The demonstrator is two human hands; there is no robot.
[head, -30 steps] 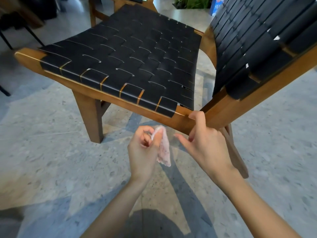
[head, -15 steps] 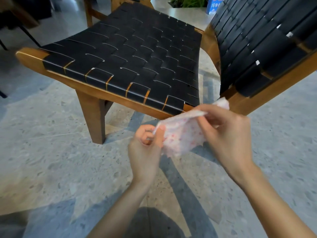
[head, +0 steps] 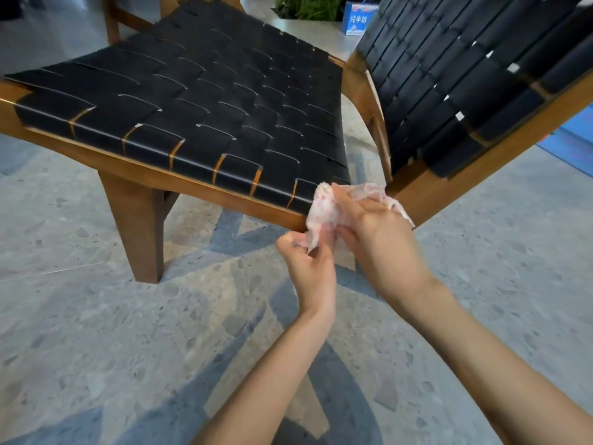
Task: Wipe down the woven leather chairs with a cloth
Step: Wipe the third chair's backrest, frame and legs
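Observation:
A wooden chair with a black woven leather seat (head: 199,101) and a backrest (head: 465,75) of the same weave fills the upper half of the view. A pale pink-white cloth (head: 324,208) is bunched at the seat's near right corner, against the wooden front rail (head: 192,187). My right hand (head: 382,242) grips the cloth from above, fingers curled into it. My left hand (head: 308,268) pinches the cloth's lower edge just below the rail.
The chair stands on a grey speckled floor (head: 96,332) with darker blue-grey bands. A front wooden leg (head: 138,226) stands to the left of my hands. A blue carton (head: 357,19) and green plants (head: 308,6) sit behind the chair. Something blue (head: 574,142) lies at the right edge.
My right hand left the chair frame, took hold of the cloth held in my left hand, and both hands raised it to the seat's near right corner. The view moved closer.

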